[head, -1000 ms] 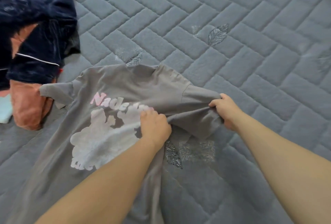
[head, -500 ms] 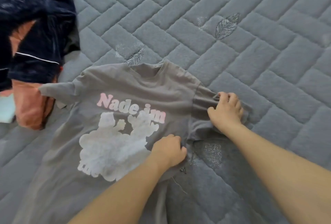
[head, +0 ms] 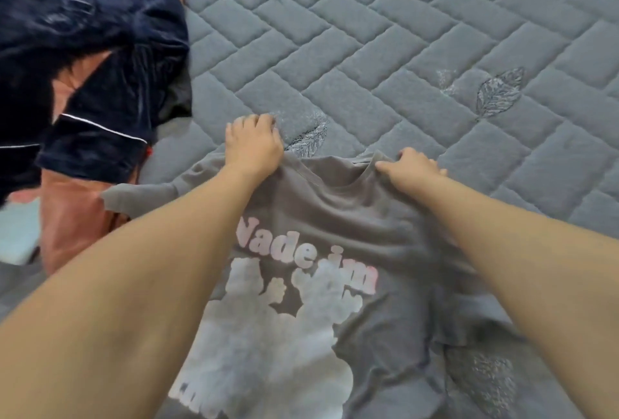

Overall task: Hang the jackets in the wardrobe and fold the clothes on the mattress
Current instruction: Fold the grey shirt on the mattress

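A grey T-shirt with pink lettering and a white print lies face up on the grey quilted mattress. My left hand grips the shirt at its left shoulder, fingers curled over the top edge. On the right side of the collar my right hand pinches the right shoulder. The shirt's left sleeve sticks out to the left under my forearm. My arms cover much of the shirt's sides.
A heap of clothes sits at the left: a dark navy velvet garment with white piping over an orange garment. A pale blue item shows at the left edge. Bare mattress stretches beyond and to the right.
Both hands left the shirt's right sleeve and side and moved up to the shoulders beside the collar. The view has moved closer to the shirt.
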